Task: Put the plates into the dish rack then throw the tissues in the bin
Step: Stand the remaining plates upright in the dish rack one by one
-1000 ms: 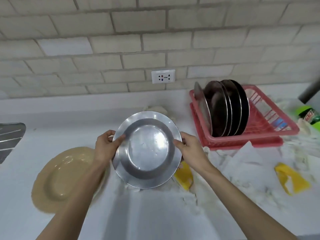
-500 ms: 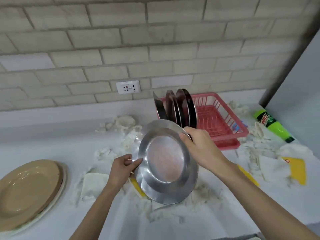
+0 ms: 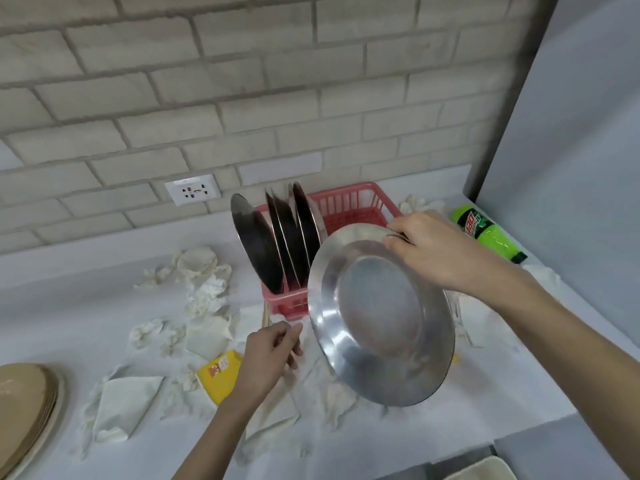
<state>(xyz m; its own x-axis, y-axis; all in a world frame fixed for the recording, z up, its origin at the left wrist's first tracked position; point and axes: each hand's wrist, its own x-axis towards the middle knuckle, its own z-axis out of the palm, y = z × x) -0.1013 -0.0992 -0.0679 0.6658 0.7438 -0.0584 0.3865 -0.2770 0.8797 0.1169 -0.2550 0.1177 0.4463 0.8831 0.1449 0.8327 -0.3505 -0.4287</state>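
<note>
Steel plate (image 3: 381,320) is in the air, tilted near upright, in front of the near right part of the red dish rack (image 3: 349,202) and over the littered counter (image 3: 69,306). Only the right hand (image 3: 433,247) carries it, pinching the top rim with the thumb on the near face. The left hand (image 3: 270,355) sits just beside the lower left rim, apart from it, with fingers loosely curled and apparently holding nothing. Main risk: a one-point pinch on smooth metal with the whole plate hanging below it. It can pivot or slip out, most likely during the twist needed to line it up edge-on with the slots. Second risk: the racked plates (image 3: 277,244) stand on edge at the rack's left end and the leftmost one leans outward. A knock from the incoming rim could tip it over the side or make the row clatter together. Third: crumpled tissues (image 3: 204,292) lie right against the rack's front edge, some possibly under it, so a downward push could shift the rack. The green bottle (image 3: 488,233) lies on its side near the rack's right and could roll if the elbow swings wide. The tan plates (image 3: 24,407) at far left are not yet racked. No bin can be identified in view, so the tissue step looks well off.
</note>
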